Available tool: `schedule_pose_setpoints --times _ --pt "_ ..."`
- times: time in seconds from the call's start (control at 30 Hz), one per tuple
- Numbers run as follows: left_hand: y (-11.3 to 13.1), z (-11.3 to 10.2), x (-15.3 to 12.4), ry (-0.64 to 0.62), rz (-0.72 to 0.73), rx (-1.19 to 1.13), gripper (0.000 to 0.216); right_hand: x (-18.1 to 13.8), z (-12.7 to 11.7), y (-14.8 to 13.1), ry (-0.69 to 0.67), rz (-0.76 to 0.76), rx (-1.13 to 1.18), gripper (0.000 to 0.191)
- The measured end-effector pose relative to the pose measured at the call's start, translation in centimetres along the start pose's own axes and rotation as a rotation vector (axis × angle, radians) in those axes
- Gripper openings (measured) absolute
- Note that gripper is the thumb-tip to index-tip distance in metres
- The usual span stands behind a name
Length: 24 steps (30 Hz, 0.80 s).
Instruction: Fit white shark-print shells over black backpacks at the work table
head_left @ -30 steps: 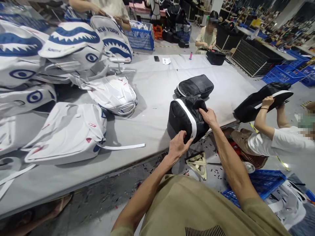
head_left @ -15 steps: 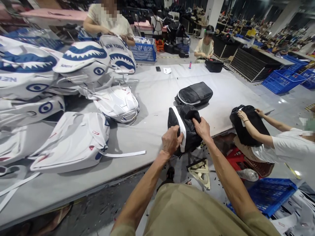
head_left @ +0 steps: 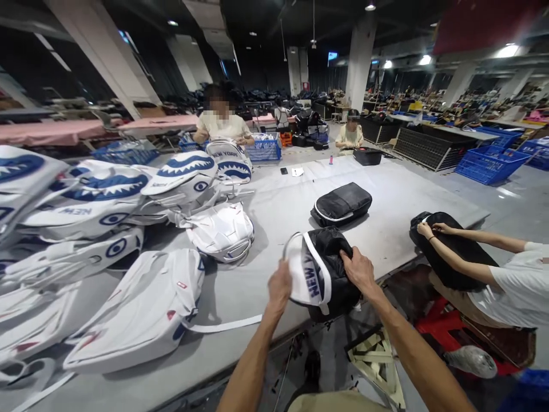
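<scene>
Both my hands hold a backpack [head_left: 328, 274] at the near edge of the grey table [head_left: 386, 223]. It shows black lining and a white panel with blue letters. My left hand [head_left: 279, 284] is closed on the white edge at its left side. My right hand [head_left: 358, 270] is closed on the black fabric at its top right. A second black backpack [head_left: 342, 203] lies flat on the table just beyond.
Several white backpacks with blue shark faces [head_left: 107, 240] are heaped on the table's left half. A person at my right [head_left: 510, 280] holds a black bag [head_left: 450, 252]. Two people sit at the far end. Blue crates [head_left: 489, 166] stand at the right, and a wooden frame [head_left: 377, 360] lies on the floor.
My left hand has peeled the bag's edge back, so a white lettered panel now shows. My view has tilted up, showing more of the hall.
</scene>
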State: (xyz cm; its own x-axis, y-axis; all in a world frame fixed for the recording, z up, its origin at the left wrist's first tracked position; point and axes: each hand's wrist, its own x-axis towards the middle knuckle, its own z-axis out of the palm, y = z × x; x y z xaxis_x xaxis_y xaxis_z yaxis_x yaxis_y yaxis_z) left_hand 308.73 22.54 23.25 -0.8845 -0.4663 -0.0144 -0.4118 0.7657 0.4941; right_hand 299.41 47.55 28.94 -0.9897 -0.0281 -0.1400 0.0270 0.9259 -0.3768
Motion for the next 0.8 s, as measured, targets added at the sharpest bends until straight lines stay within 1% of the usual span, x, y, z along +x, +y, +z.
schedule_pose_setpoints --times 0.07,0.13,0.17,0.23,0.3,0.33,0.37,0.4,0.47,0.53,0.57,0.6,0.63,0.67,0.7,0.73,0.77,0.8 --pt "-4.1 1.3 -1.8 -0.036 -0.121 -0.011 0.044 1.0 -0.8 1.8 0.006 0.019 -0.005 0.048" --pt "-7.0 4.0 -4.2 -0.096 -0.245 -0.022 0.047 1.8 -1.2 3.3 -0.005 0.003 -0.001 0.043" --pt "-7.8 5.8 -5.5 -0.129 -0.306 -0.02 0.054 2.1 -1.2 3.9 -0.01 -0.019 0.002 0.041" --pt "-8.3 9.5 -7.8 -0.191 -0.37 -0.029 0.062 2.5 -1.1 4.4 -0.014 -0.076 0.004 0.038" --pt "-8.0 12.3 -9.0 -0.287 -0.393 -0.042 0.068 2.7 -0.9 4.2 -0.006 -0.133 -0.002 0.037" --pt "-7.9 13.0 -9.2 -0.34 -0.386 -0.042 0.069 2.8 -0.9 4.0 0.001 -0.155 0.0 0.038" --pt "-7.7 13.1 -9.2 -0.38 -0.372 -0.025 0.068 2.8 -1.0 3.7 0.017 -0.184 0.012 0.039" --pt "-7.7 12.7 -8.9 -0.396 -0.343 0.017 0.066 2.8 -1.2 3.3 0.053 -0.231 0.037 0.041" --pt "-7.9 10.8 -7.8 -0.341 -0.213 0.18 0.067 2.5 -1.6 2.4 0.195 -0.367 0.105 0.046" --pt "-8.1 8.3 -6.3 -0.288 0.037 0.374 0.079 1.7 -2.0 1.2 0.376 -0.513 0.163 0.048" --pt "-8.0 7.0 -5.4 -0.312 0.183 0.451 0.088 1.1 -2.0 0.6 0.445 -0.565 0.177 0.046" --pt "-7.7 5.9 -4.5 -0.367 0.332 0.496 0.096 0.3 -1.9 -0.2 0.483 -0.599 0.18 0.044" --pt "-7.1 5.0 -3.4 -0.446 0.47 0.515 0.102 -0.6 -1.4 -0.9 0.488 -0.621 0.168 0.043" --pt "-6.3 4.2 -2.4 -0.529 0.596 0.517 0.105 -1.6 -0.7 -1.6 0.469 -0.643 0.142 0.046" --pt "-5.3 3.8 -1.3 -0.609 0.709 0.508 0.106 -2.6 0.3 -2.3 0.438 -0.663 0.101 0.055" --pt "-4.1 3.5 -0.3 -0.69 0.8 0.506 0.105 -3.6 1.4 -2.8 0.404 -0.677 0.051 0.069" --pt "-2.8 3.4 0.7 -0.761 0.859 0.518 0.103 -4.5 2.7 -3.2 0.38 -0.679 -0.001 0.084" --pt "-1.5 3.6 1.5 -0.816 0.889 0.537 0.097 -5.1 3.9 -3.3 0.373 -0.669 -0.047 0.095"
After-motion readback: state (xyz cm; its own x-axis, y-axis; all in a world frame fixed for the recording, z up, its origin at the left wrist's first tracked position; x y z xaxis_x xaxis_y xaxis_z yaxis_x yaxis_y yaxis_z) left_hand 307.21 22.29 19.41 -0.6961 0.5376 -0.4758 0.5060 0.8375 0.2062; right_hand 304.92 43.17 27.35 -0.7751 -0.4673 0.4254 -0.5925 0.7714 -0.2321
